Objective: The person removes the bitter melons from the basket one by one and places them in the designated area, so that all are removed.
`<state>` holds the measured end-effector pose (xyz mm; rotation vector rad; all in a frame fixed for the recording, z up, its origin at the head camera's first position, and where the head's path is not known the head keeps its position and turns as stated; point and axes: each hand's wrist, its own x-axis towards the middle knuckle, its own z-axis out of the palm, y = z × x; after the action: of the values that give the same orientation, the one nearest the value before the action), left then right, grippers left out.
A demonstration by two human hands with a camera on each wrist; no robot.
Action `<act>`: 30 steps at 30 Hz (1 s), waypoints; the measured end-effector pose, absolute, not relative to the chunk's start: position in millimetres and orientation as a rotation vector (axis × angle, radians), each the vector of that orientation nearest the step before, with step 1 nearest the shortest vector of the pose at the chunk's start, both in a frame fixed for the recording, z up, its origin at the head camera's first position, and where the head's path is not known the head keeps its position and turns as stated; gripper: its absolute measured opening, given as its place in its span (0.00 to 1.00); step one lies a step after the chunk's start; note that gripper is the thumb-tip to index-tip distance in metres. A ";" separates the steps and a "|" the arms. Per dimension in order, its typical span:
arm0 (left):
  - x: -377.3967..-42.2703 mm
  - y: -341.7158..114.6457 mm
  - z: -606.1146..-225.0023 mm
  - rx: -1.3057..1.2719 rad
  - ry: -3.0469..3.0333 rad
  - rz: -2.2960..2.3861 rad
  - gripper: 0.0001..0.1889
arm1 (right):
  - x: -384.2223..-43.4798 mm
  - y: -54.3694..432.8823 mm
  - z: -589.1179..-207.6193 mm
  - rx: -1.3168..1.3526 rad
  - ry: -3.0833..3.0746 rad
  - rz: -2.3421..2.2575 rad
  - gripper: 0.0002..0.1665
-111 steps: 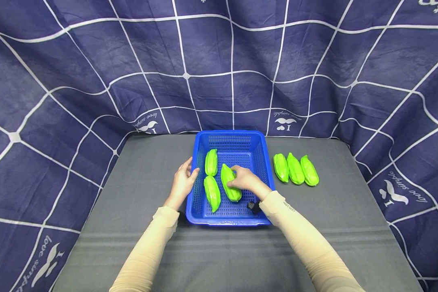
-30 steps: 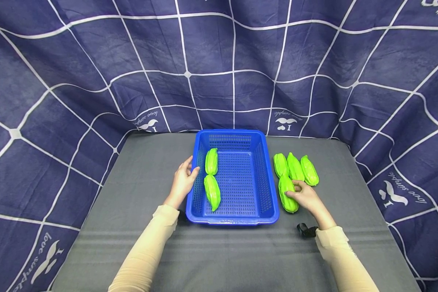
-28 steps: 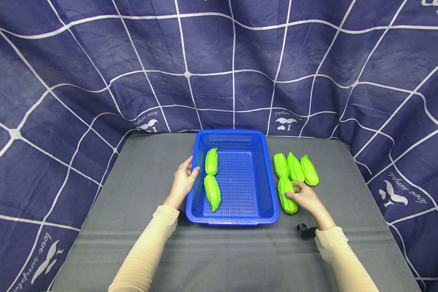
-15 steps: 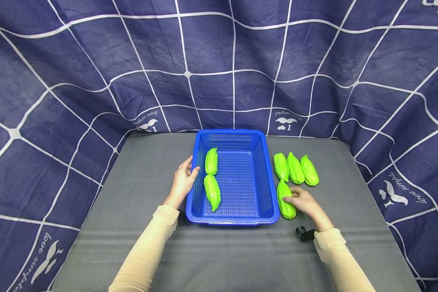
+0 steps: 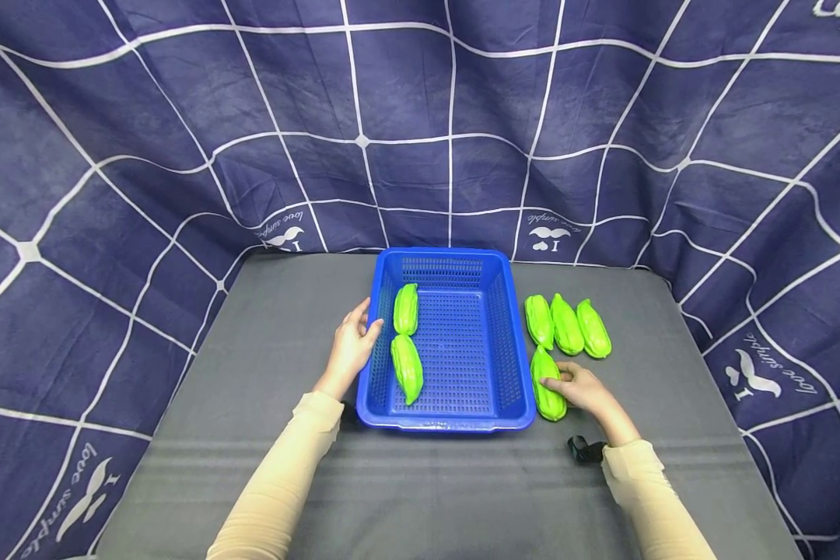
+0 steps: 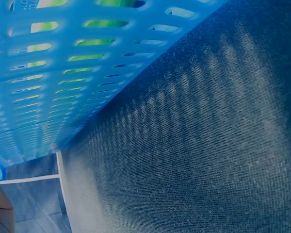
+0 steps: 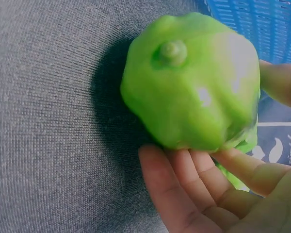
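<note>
A bright green ribbed gourd [image 5: 546, 389] lies on the grey table just right of the blue perforated basket [image 5: 446, 425]. My right hand [image 5: 585, 389] holds it from the right, thumb on one side and fingers on the other. Up close in the right wrist view, the stem end of this gourd [image 7: 194, 87] faces the camera. At the basket's left side my left hand [image 5: 350, 347] grips the rim, the thumb over it and the fingers outside. Inside the basket, a far gourd [image 5: 406, 309] and a near gourd [image 5: 407, 370] lie end to end along the left wall.
Three more green gourds stand side by side beyond the held one: a left one [image 5: 539, 320], a middle one [image 5: 567, 325] and a right one [image 5: 593, 330]. A dark blue gridded curtain [image 5: 406, 93] hangs behind the table. A black wrist camera [image 5: 585, 449] hangs under the right sleeve.
My right hand has carried the gourd out of the basket to the table on the right, then slid it slightly nearer, behind the row. The left hand and basket have stayed put.
</note>
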<state>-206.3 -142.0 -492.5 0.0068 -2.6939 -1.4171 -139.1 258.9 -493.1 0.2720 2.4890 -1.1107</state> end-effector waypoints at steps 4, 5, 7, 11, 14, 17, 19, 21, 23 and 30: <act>-206.9 -142.2 -492.3 0.003 -2.692 -1.412 0.29 | -139.0 259.1 -491.7 0.277 2.463 -1.144 0.43; -207.0 -142.2 -492.2 0.002 -2.689 -1.413 0.29 | -138.9 259.2 -491.5 0.273 2.457 -1.150 0.43; -207.0 -142.1 -492.0 0.003 -2.685 -1.417 0.29 | -138.7 259.5 -490.8 0.270 2.449 -1.161 0.44; -206.7 -141.8 -491.9 0.002 -2.687 -1.411 0.29 | -138.4 260.4 -488.1 0.258 2.455 -1.163 0.43; -206.6 -141.7 -492.3 -0.001 -2.684 -1.406 0.29 | -138.9 260.9 -483.2 0.255 2.481 -1.154 0.43; -206.2 -141.7 -492.3 0.008 -2.678 -1.414 0.29 | -140.5 260.5 -475.6 0.257 2.526 -1.119 0.43; -206.1 -141.6 -492.4 0.010 -2.677 -1.413 0.29 | -142.3 260.2 -469.7 0.262 2.556 -1.103 0.42; -206.0 -141.8 -492.4 0.013 -2.681 -1.409 0.29 | -144.3 259.4 -463.5 0.263 2.589 -1.091 0.42; -206.4 -141.8 -492.3 0.004 -2.677 -1.412 0.29 | -146.6 258.5 -458.0 0.246 2.618 -1.098 0.41; -206.7 -141.6 -491.6 -0.005 -2.672 -1.432 0.29 | -157.7 247.3 -438.9 0.166 2.663 -1.234 0.38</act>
<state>-206.7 -141.6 -491.6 -0.0050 -2.6718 -1.4320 -157.7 247.3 -438.9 0.1658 2.6632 -1.2341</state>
